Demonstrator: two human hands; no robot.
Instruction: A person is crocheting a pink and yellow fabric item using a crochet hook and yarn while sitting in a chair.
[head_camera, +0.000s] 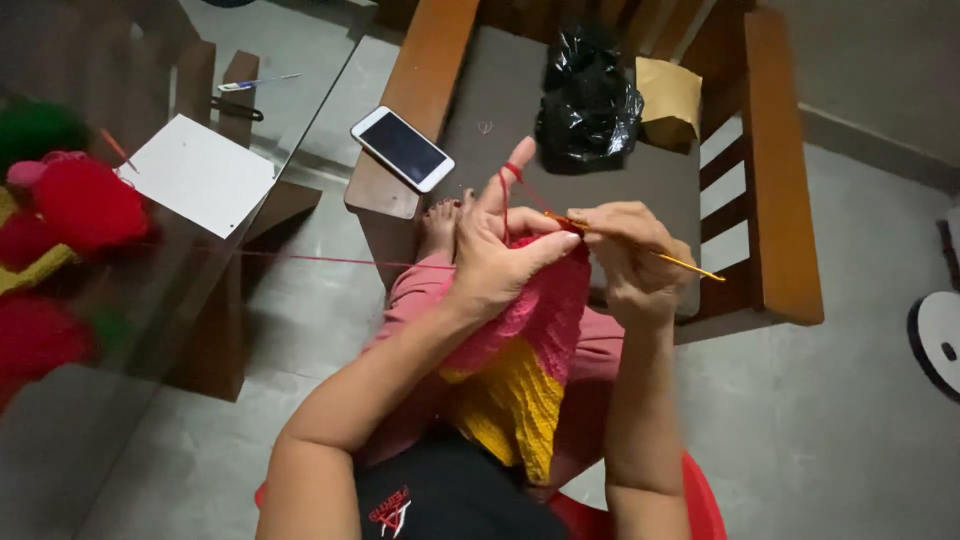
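Note:
My left hand pinches the top edge of a pink and yellow crocheted piece that hangs down over my lap. Red yarn is wrapped round its raised forefinger and runs off to the left. My right hand grips a thin orange crochet hook, its tip at the fabric's top edge next to the left thumb. Both hands are close together, almost touching.
A wooden chair ahead carries a white phone on its arm, a black plastic bag and a tan packet. At left, a glass table bears red and green yarn items, white paper, a pen.

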